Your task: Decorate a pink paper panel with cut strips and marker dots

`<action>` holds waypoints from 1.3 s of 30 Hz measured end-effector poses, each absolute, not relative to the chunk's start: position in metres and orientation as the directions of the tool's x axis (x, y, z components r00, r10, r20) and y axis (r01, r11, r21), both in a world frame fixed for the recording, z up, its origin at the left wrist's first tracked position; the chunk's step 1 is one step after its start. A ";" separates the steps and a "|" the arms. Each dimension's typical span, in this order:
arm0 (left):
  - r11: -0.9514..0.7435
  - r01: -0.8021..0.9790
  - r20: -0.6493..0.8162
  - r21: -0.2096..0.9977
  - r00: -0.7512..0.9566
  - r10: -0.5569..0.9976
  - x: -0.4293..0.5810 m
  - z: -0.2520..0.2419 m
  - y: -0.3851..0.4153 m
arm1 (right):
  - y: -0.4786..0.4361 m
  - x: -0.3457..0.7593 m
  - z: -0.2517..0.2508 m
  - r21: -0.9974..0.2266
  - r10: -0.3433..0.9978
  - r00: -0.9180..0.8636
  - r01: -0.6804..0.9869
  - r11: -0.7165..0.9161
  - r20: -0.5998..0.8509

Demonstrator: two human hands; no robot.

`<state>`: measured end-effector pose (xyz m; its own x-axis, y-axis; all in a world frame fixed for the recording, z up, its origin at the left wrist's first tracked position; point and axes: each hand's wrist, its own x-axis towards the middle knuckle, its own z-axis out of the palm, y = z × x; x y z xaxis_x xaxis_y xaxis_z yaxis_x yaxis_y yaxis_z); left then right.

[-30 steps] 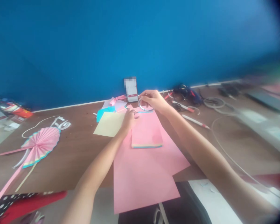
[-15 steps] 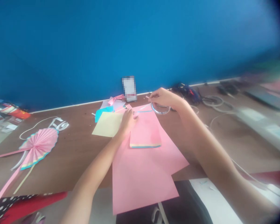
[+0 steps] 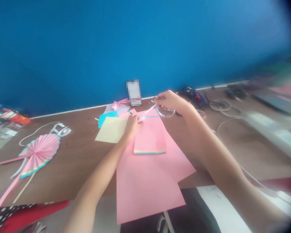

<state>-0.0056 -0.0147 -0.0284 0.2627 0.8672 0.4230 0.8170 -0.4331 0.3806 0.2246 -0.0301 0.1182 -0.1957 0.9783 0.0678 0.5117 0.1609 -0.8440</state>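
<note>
A narrow white strip [image 3: 150, 110] runs taut between my two hands, over the far end of a folded pink paper [image 3: 150, 137] with cream and blue edge bands. My left hand [image 3: 133, 124] is closed at the strip's lower end, beside the paper's left edge; its fingertips are partly hidden and blurred. Fingertips of my right hand [image 3: 168, 99] pinch the upper end, above the table. A shiny, clear ring [image 3: 165, 115] hangs just under my right hand; I cannot tell whether it is held or worn. Larger pink sheets [image 3: 147, 191] lie beneath.
A pink pleated paper fan [image 3: 42, 150] with sticks lies at left near a white cord [image 3: 30, 134]. Cream paper [image 3: 110, 129] and blue paper [image 3: 106, 118] lie beside my left hand. A blurred upright card [image 3: 134, 93] leans on the blue wall. Cables [image 3: 224, 106] lie at right.
The white strip between my hands shows more clearly now, and the clear ring has shifted slightly left. Both hands stay nearly in place; the view has moved a little.
</note>
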 end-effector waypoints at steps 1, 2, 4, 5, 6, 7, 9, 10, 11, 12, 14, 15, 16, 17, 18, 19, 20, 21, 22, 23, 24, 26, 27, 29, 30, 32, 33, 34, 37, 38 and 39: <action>-0.433 0.818 0.429 0.378 0.260 0.865 -0.006 -0.028 -0.015 | -0.030 0.224 0.119 -0.853 0.978 -0.192 0.496 0.163 0.075; -0.430 0.821 0.436 0.375 0.253 0.864 -0.007 -0.028 -0.015 | -0.031 0.224 0.119 -0.858 0.979 -0.189 0.487 0.163 0.079; -0.413 0.830 0.445 0.375 0.230 0.866 -0.008 -0.027 -0.016 | -0.031 0.224 0.120 -0.863 0.979 -0.184 0.478 0.165 0.085; -0.403 0.833 0.446 0.379 0.217 0.868 -0.008 -0.027 -0.016 | -0.032 0.224 0.120 -0.865 0.979 -0.184 0.472 0.167 0.089; -0.394 0.835 0.446 0.383 0.206 0.871 -0.008 -0.027 -0.017 | -0.032 0.224 0.120 -0.867 0.978 -0.186 0.467 0.171 0.093; -0.387 0.837 0.445 0.387 0.198 0.873 -0.009 -0.026 -0.017 | -0.032 0.224 0.120 -0.868 0.977 -0.188 0.465 0.176 0.097; -0.387 0.838 0.440 0.385 0.202 0.875 -0.009 -0.026 -0.019 | -0.031 0.225 0.120 -0.862 0.976 -0.191 0.473 0.181 0.099; -0.392 0.838 0.436 0.379 0.211 0.875 -0.009 -0.026 -0.020 | -0.030 0.225 0.119 -0.859 0.977 -0.191 0.480 0.180 0.098; -0.398 0.839 0.432 0.372 0.223 0.874 -0.009 -0.026 -0.021 | -0.030 0.225 0.119 -0.855 0.977 -0.191 0.487 0.178 0.094; -0.407 0.839 0.430 0.361 0.238 0.871 -0.008 -0.025 -0.022 | -0.029 0.225 0.118 -0.852 0.977 -0.194 0.493 0.177 0.091; -0.428 0.843 0.425 0.327 0.273 0.863 -0.006 -0.023 -0.024 | -0.029 0.224 0.118 -0.846 0.976 -0.200 0.502 0.181 0.091; -0.436 0.846 0.422 0.306 0.290 0.859 -0.005 -0.022 -0.025 | -0.029 0.223 0.118 -0.842 0.975 -0.202 0.506 0.186 0.094; -0.444 0.849 0.418 0.288 0.306 0.855 -0.004 -0.021 -0.027 | -0.030 0.223 0.119 -0.840 0.974 -0.202 0.509 0.190 0.098; -0.451 0.850 0.414 0.273 0.320 0.852 -0.002 -0.019 -0.028 | -0.030 0.222 0.119 -0.839 0.975 -0.201 0.510 0.191 0.100; -0.455 0.851 0.411 0.263 0.329 0.851 -0.001 -0.018 -0.029 | -0.031 0.222 0.120 -0.839 0.975 -0.199 0.510 0.189 0.098; -0.456 0.851 0.408 0.259 0.332 0.851 0.000 -0.017 -0.030 | -0.031 0.221 0.120 -0.840 0.976 -0.197 0.511 0.184 0.094; -0.457 0.851 0.406 0.259 0.334 0.851 0.000 -0.016 -0.031 | -0.031 0.221 0.120 -0.840 0.976 -0.197 0.511 0.180 0.089; -0.460 0.849 0.404 0.261 0.336 0.851 0.001 -0.016 -0.031 | -0.031 0.221 0.119 -0.840 0.976 -0.198 0.512 0.178 0.086; -0.464 0.845 0.403 0.264 0.340 0.849 0.001 -0.016 -0.031 | -0.031 0.220 0.119 -0.840 0.976 -0.199 0.512 0.178 0.086; -0.470 0.841 0.403 0.268 0.346 0.847 0.000 -0.016 -0.031 | -0.031 0.220 0.118 -0.840 0.976 -0.200 0.510 0.183 0.090; -0.480 0.835 0.404 0.270 0.354 0.844 0.000 -0.017 -0.031 | -0.031 0.219 0.117 -0.841 0.974 -0.202 0.506 0.191 0.099; -0.498 0.829 0.400 0.255 0.379 0.834 -0.001 -0.017 -0.030 | -0.030 0.218 0.116 -0.847 0.971 -0.207 0.489 0.210 0.122; -0.504 0.830 0.396 0.239 0.391 0.831 -0.002 -0.018 -0.029 | -0.030 0.217 0.116 -0.852 0.969 -0.211 0.475 0.220 0.132; -0.520 0.831 0.385 0.199 0.422 0.821 -0.001 -0.017 -0.029 | -0.029 0.214 0.115 -0.872 0.963 -0.225 0.428 0.236 0.150; -0.530 0.829 0.379 0.181 0.438 0.815 -0.001 -0.017 -0.029 | -0.028 0.213 0.114 -0.885 0.960 -0.233 0.397 0.242 0.158; -0.545 0.823 0.369 0.158 0.463 0.806 0.000 -0.016 -0.030 | -0.026 0.211 0.113 -0.910 0.952 -0.250 0.327 0.254 0.176; -0.550 0.822 0.363 0.152 0.471 0.804 0.001 -0.015 -0.030 | -0.025 0.210 0.112 -0.920 0.949 -0.256 0.296 0.258 0.184; -0.550 0.822 0.358 0.148 0.474 0.805 0.002 -0.014 -0.030 | -0.025 0.210 0.112 -0.927 0.947 -0.259 0.271 0.260 0.190; -0.546 0.826 0.351 0.136 0.475 0.807 0.003 -0.013 -0.031 | -0.024 0.207 0.111 -0.933 0.946 -0.253 0.244 0.264 0.202; -0.547 0.827 0.350 0.129 0.478 0.805 0.003 -0.012 -0.032 | -0.025 0.207 0.111 -0.930 0.947 -0.246 0.253 0.267 0.205; -0.549 0.827 0.349 0.122 0.482 0.803 0.003 -0.012 -0.032 | -0.026 0.207 0.112 -0.924 0.949 -0.239 0.269 0.270 0.208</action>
<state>0.0035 -0.0317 -0.0122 0.4823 0.8035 0.3489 0.8268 -0.5491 0.1216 0.2069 -0.0255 0.1119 -0.2390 0.9485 0.2077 0.2691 0.2703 -0.9244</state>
